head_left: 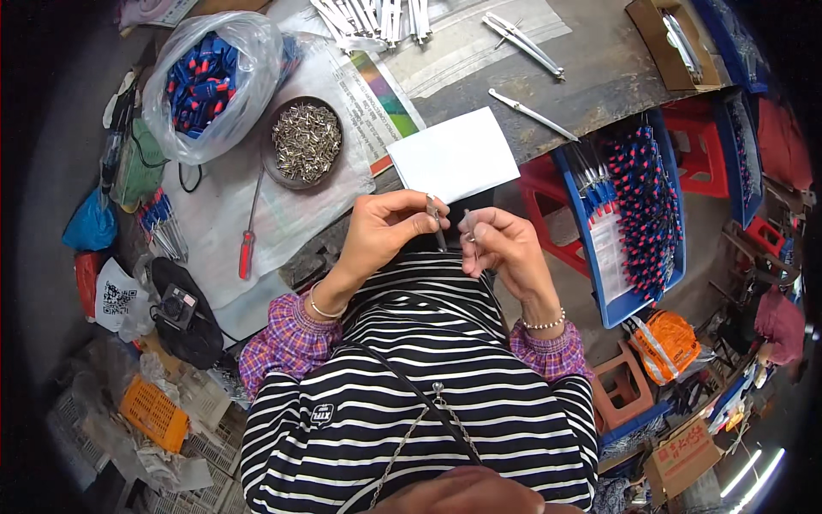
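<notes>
My left hand [385,227] pinches a narrow metal piece [437,224] upright between thumb and fingertips. Close beside it, my right hand [509,244] has its thumb and fingers closed on a small metal part [470,230], mostly covered by the fingers, so its kind is unclear. Both hands are above my lap, just in front of the table edge, a small gap apart. Beyond them lies folded white paper [454,154]. To the left, a dark round bowl [271,158] holds many small metal rivets [306,141].
A red-handled screwdriver [247,255] lies left of the bowl. Behind it stands a clear plastic bag [265,51] of blue-and-red handles. Long silver tools [533,114] lie on the table [599,81]. At right are a blue crate [610,313] of blue-and-red-handled tools and red stools [548,201].
</notes>
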The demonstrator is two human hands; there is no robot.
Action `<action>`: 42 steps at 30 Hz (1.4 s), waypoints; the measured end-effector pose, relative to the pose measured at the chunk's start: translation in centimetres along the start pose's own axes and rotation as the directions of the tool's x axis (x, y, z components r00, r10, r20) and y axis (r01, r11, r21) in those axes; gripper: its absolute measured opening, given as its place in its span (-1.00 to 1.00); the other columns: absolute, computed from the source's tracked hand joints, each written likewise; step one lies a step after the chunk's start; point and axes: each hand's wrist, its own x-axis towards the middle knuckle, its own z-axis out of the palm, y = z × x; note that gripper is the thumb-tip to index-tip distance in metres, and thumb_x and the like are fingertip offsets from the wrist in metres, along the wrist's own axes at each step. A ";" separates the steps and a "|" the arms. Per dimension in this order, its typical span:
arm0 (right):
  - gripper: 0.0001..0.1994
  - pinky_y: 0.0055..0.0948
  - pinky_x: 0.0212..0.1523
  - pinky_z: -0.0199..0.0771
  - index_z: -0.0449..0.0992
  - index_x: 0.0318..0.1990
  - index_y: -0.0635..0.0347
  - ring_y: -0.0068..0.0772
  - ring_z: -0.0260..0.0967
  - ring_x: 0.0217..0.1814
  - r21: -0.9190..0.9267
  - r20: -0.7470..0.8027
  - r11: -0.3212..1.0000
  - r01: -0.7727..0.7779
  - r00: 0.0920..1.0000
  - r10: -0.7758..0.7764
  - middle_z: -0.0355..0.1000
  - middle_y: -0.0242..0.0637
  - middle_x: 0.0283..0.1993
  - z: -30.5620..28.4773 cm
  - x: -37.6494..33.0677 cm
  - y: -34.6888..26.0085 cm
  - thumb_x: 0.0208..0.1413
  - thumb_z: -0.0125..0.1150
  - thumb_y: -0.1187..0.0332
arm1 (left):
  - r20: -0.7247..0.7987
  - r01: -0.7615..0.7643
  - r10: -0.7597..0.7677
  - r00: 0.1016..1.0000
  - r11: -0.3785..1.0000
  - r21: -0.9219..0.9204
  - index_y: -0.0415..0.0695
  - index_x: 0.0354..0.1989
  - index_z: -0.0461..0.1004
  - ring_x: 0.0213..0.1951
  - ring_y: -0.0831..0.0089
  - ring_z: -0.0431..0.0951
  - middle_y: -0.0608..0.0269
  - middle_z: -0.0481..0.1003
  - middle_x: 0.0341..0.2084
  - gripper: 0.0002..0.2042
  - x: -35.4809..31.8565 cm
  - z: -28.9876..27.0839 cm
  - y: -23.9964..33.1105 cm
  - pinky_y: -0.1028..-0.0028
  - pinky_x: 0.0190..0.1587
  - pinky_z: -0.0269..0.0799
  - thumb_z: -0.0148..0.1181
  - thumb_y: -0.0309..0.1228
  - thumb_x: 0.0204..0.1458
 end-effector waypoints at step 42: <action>-0.84 -0.70 -0.65 0.31 0.53 -0.30 0.34 -0.63 0.37 -0.64 -0.725 0.112 0.462 0.511 0.750 -0.652 0.43 -0.30 -0.56 3.4 -2.1 0.6 -0.11 0.20 0.64 | 0.088 -0.192 0.187 0.978 0.980 0.052 -0.33 -0.36 0.51 -0.36 0.36 0.52 0.04 0.51 -0.44 -0.82 -0.3 0.0 0.0 0.52 -0.30 0.43 0.19 -0.68 -0.22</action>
